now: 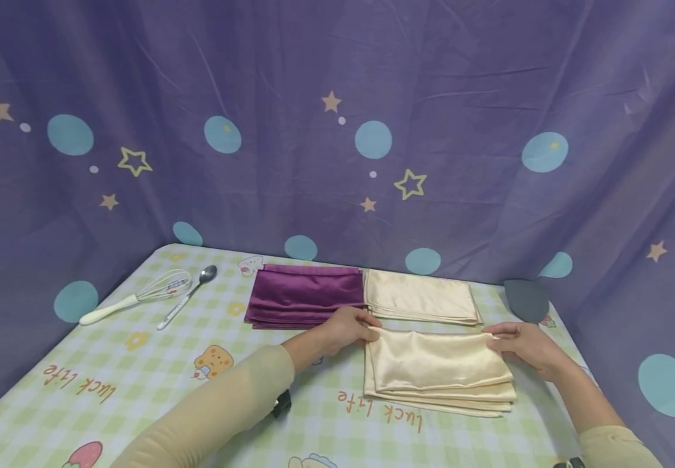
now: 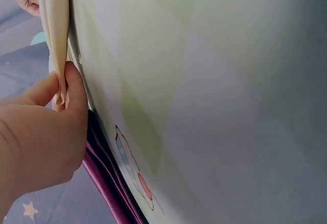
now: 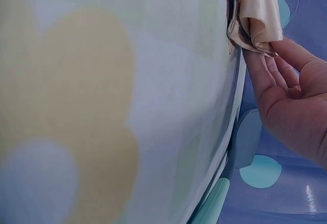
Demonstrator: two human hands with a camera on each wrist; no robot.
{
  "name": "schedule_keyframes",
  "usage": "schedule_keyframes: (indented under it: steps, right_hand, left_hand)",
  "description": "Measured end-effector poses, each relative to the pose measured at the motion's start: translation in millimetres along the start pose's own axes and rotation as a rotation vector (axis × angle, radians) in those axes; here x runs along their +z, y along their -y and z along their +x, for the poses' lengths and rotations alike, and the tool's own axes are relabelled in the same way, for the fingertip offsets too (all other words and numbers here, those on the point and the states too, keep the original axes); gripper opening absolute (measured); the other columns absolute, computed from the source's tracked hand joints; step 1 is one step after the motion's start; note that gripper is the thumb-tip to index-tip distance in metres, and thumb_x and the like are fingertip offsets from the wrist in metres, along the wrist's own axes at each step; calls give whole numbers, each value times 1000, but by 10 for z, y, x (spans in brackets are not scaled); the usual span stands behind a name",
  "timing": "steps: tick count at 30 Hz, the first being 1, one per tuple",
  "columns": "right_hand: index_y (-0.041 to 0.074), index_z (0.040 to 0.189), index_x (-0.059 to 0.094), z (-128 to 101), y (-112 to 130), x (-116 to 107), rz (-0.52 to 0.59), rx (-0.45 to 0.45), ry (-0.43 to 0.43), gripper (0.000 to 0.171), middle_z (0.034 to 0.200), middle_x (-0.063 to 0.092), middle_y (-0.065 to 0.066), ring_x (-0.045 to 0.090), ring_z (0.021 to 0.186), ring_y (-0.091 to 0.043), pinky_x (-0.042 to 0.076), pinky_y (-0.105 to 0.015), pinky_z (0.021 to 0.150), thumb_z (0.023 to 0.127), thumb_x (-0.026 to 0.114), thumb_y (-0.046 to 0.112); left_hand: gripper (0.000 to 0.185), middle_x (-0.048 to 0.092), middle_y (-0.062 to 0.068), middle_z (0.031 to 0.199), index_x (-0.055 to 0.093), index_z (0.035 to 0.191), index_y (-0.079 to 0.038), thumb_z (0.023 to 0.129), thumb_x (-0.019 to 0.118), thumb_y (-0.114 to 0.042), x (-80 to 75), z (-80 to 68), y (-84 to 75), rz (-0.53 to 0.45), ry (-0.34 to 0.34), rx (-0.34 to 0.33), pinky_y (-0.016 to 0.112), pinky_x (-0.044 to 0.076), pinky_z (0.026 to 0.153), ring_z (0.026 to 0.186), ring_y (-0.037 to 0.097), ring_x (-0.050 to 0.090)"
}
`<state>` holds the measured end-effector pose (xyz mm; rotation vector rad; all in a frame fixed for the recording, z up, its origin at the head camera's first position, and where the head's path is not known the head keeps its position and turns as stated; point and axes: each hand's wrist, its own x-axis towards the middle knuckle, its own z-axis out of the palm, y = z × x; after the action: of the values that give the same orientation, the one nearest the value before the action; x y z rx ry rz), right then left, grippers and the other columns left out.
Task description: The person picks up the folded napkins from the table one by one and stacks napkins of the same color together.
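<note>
Currently both hands pinch cloth; left hand (image 1: pixel 345 330) grips the far left corner of the near cream cloth (image 1: pixel 439 361), thumb against fingers; right hand (image 1: pixel 527 346) grips its far right corner; that cloth lies in layered folds, right part of the checked tablecloth (image 1: pixel 144 364); far cream cloth (image 1: pixel 421 297) just beyond; purple cloth (image 1: pixel 305 296) to its left; whisk (image 1: pixel 138 298) and spoon (image 1: pixel 188 296) far left; grey spatula (image 1: pixel 526 300) far right

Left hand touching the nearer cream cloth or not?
Touching. The left wrist view shows the left hand pinching the nearer cream cloth between thumb and finger.
</note>
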<state>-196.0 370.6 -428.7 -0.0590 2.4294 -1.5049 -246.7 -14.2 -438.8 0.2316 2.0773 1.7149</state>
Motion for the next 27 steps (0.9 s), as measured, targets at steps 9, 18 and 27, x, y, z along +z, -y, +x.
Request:
schedule_keyframes:
  steps: [9, 18, 27]
  right_hand:
    - [-15, 139, 48, 1, -4, -8, 86, -1, 33, 56, 131, 61, -23, 66, 112, -25, 58, -36, 89, 100, 67, 20]
    - [-19, 141, 42, 39, -23, -29, 188, -8, 50, 57, 119, 69, -10, 70, 103, -18, 57, -33, 90, 102, 64, 17]
    - [-19, 142, 40, 63, -59, -67, 221, -36, 61, 56, 120, 69, -5, 69, 104, -12, 55, -31, 93, 104, 60, 16]
  left_hand:
    - [21, 73, 9, 97, 74, 108, 5, 87, 74, 4, -9, 6, -21, -48, -47, -2, 32, 60, 72, 76, 15, 68]
    - [23, 73, 10, 102, 74, 111, 4, 88, 73, 3, -20, 24, -45, -69, -91, 36, 29, 60, 71, 77, 12, 68]
    - [22, 74, 7, 94, 75, 110, 3, 89, 74, 0, -24, 62, -77, -84, -108, 58, 27, 58, 70, 75, 11, 66]
